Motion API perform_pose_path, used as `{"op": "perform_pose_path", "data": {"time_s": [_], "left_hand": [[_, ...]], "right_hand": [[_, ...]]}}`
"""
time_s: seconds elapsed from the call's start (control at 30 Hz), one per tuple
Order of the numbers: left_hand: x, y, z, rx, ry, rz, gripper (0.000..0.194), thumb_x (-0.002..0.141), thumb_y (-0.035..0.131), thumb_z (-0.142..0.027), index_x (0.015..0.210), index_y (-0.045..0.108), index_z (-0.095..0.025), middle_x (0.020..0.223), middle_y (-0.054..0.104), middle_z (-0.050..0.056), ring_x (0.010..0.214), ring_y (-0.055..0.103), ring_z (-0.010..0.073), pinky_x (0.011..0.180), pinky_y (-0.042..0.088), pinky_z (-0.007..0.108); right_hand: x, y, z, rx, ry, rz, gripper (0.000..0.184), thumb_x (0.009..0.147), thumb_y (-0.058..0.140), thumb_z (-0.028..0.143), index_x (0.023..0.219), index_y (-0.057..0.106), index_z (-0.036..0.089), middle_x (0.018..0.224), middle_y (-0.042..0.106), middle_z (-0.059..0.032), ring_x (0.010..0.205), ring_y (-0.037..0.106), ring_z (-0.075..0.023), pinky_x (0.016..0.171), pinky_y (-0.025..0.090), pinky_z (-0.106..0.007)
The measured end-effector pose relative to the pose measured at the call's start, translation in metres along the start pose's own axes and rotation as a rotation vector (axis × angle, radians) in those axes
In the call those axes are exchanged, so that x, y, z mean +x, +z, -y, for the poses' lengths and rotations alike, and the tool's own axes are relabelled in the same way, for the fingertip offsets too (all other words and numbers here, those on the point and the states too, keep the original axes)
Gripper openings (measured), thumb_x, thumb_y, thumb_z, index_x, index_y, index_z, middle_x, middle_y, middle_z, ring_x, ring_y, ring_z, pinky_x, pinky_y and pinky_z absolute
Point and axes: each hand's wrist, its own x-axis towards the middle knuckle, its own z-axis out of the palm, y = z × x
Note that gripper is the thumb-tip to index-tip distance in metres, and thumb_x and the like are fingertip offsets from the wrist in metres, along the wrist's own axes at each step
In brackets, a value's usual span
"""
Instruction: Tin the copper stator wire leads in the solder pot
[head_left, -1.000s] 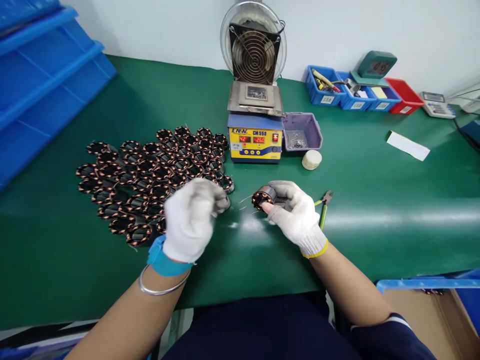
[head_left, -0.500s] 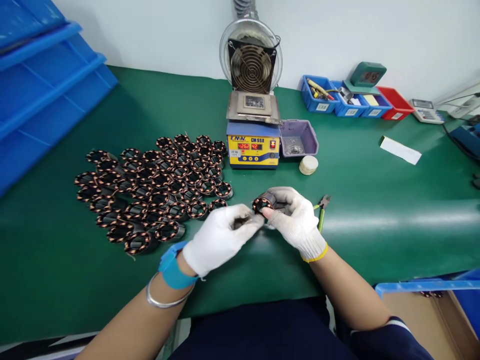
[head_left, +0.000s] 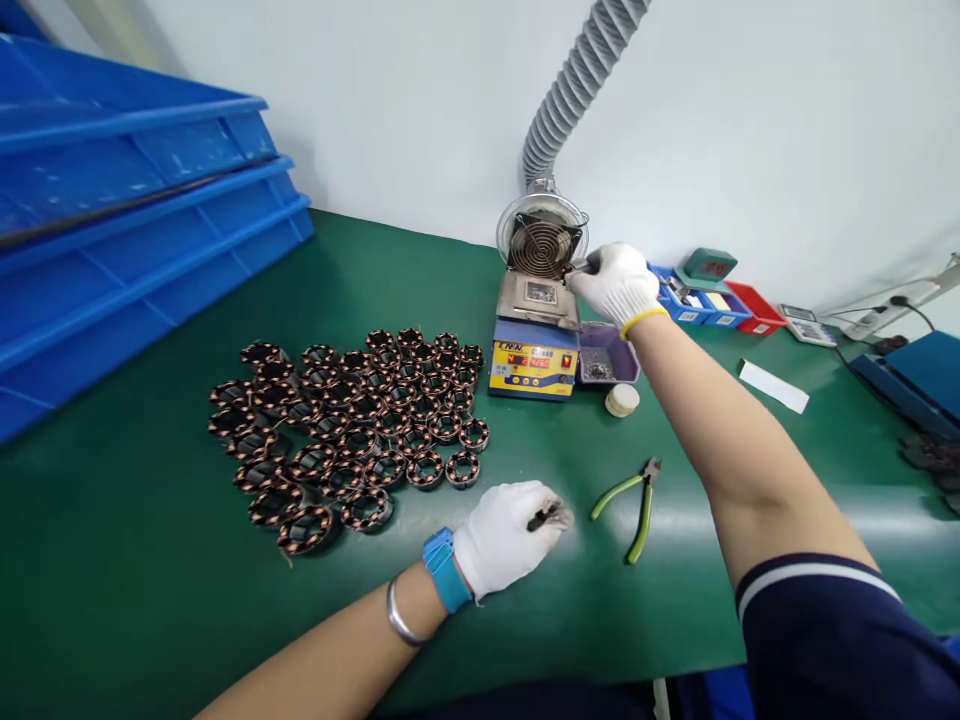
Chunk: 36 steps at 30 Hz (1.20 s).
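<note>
My right hand [head_left: 616, 283], in a white glove with a yellow cuff, reaches out to the right edge of the solder pot [head_left: 534, 365]. Its fingers are closed on a wound motor stator [head_left: 568, 271], of which just a small dark and coppery bit shows beside the pot's top plate. Low over the mat my gloved left hand [head_left: 511, 532] hovers with curled fingertips pressed together; they are slightly blurred, and whatever they hold is hidden. Many more copper-wound stators [head_left: 367, 508] stand in a cluster to its left. Green-handled cutters [head_left: 643, 505] lie open to its right.
A fan [head_left: 543, 248] and a grey hose [head_left: 581, 90] rise behind the pot. Beside it sit a purple bin [head_left: 634, 372] and a round whitish pad [head_left: 622, 401]. Blue crates [head_left: 150, 230] are stacked at left. Small bins, a clock [head_left: 710, 264] and a paper strip [head_left: 774, 386] lie right.
My right hand has gone from the front of the mat up to the solder pot. My left hand, previously at the stator, is now apart from it. The view has shifted too.
</note>
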Motion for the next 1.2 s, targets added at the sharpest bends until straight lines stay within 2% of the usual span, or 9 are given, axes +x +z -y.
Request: {"op": "perform_pose_path", "data": {"time_s": [0.1, 0.23, 0.57, 0.67, 0.8, 0.9, 1.0, 1.1, 1.2], "left_hand": [[0.002, -0.003, 0.005, 0.039, -0.073, 0.030, 0.017, 0.086, 0.053, -0.032, 0.087, 0.066, -0.021, 0.086, 0.071, 0.002, 0.080, 0.065, 0.0180, 0.071, 0.046, 0.029], [0.002, -0.010, 0.006, 0.077, -0.090, 0.068, 0.022, 0.086, 0.051, -0.035, 0.095, 0.067, -0.022, 0.092, 0.071, 0.003, 0.084, 0.066, 0.0198, 0.073, 0.048, 0.031], [-0.001, -0.010, 0.003, 0.163, -0.054, 0.110, 0.030, 0.088, 0.048, -0.040, 0.107, 0.064, -0.024, 0.093, 0.068, 0.004, 0.087, 0.064, 0.0234, 0.075, 0.049, 0.036], [0.000, -0.009, 0.003, 0.159, -0.069, 0.103, 0.033, 0.087, 0.049, -0.040, 0.113, 0.063, -0.024, 0.093, 0.068, 0.004, 0.086, 0.064, 0.0240, 0.075, 0.050, 0.037], [-0.001, -0.007, 0.006, 0.100, -0.063, 0.028, 0.039, 0.086, 0.052, -0.037, 0.121, 0.059, -0.022, 0.097, 0.068, 0.006, 0.086, 0.064, 0.0231, 0.078, 0.051, 0.039], [0.001, -0.006, 0.008, -0.047, -0.115, -0.077, 0.044, 0.084, 0.054, -0.034, 0.126, 0.054, -0.019, 0.102, 0.067, 0.008, 0.085, 0.063, 0.0203, 0.080, 0.053, 0.038], [0.003, -0.005, 0.009, -0.318, -0.228, -0.244, 0.056, 0.084, 0.057, -0.033, 0.135, 0.043, -0.018, 0.117, 0.063, 0.011, 0.084, 0.063, 0.0161, 0.079, 0.055, 0.034], [0.005, -0.005, 0.008, -0.563, -0.292, -0.408, 0.067, 0.085, 0.058, -0.034, 0.143, 0.030, -0.017, 0.134, 0.053, 0.016, 0.088, 0.064, 0.0147, 0.083, 0.055, 0.033], [0.006, -0.004, 0.007, -0.665, -0.307, -0.480, 0.066, 0.085, 0.058, -0.034, 0.143, 0.032, -0.018, 0.132, 0.056, 0.015, 0.090, 0.065, 0.0157, 0.090, 0.053, 0.035]], "right_hand": [[0.041, 0.010, 0.012, -0.118, -0.044, 0.037, 0.033, 0.081, 0.059, 0.037, 0.103, 0.066, 0.013, 0.112, 0.064, -0.0154, 0.100, 0.058, -0.0255, 0.087, 0.045, -0.044], [0.061, 0.029, 0.020, -0.231, -0.074, 0.086, 0.041, 0.080, 0.059, 0.036, 0.113, 0.062, 0.012, 0.119, 0.060, -0.0162, 0.104, 0.058, -0.0293, 0.087, 0.046, -0.048], [0.065, 0.050, 0.027, -0.293, -0.060, 0.106, 0.050, 0.077, 0.062, 0.021, 0.122, 0.052, 0.001, 0.116, 0.057, -0.0249, 0.108, 0.057, -0.0378, 0.090, 0.046, -0.051], [0.064, 0.046, 0.029, -0.301, -0.038, 0.100, 0.051, 0.076, 0.063, 0.021, 0.122, 0.052, 0.001, 0.115, 0.058, -0.0245, 0.106, 0.058, -0.0356, 0.090, 0.046, -0.048], [0.057, 0.028, 0.028, -0.215, -0.066, 0.042, 0.038, 0.080, 0.058, 0.030, 0.110, 0.061, 0.007, 0.116, 0.060, -0.0198, 0.105, 0.059, -0.0314, 0.089, 0.046, -0.044], [0.036, 0.007, 0.028, -0.069, -0.053, 0.035, 0.033, 0.082, 0.056, 0.039, 0.097, 0.067, 0.011, 0.102, 0.066, -0.0142, 0.099, 0.060, -0.0270, 0.086, 0.045, -0.040], [-0.008, -0.004, 0.028, 0.117, -0.009, 0.093, 0.034, 0.075, 0.064, 0.050, 0.087, 0.071, 0.018, 0.083, 0.069, -0.0077, 0.087, 0.063, -0.0267, 0.081, 0.048, -0.041], [-0.067, 0.008, 0.028, 0.375, 0.045, 0.206, 0.035, 0.069, 0.070, 0.054, 0.085, 0.072, 0.023, 0.075, 0.069, -0.0037, 0.075, 0.065, -0.0251, 0.073, 0.052, -0.041], [-0.126, 0.036, 0.029, 0.675, 0.089, 0.311, 0.039, 0.068, 0.073, 0.048, 0.096, 0.070, 0.021, 0.085, 0.071, -0.0044, 0.077, 0.066, -0.0224, 0.072, 0.055, -0.038]]}}
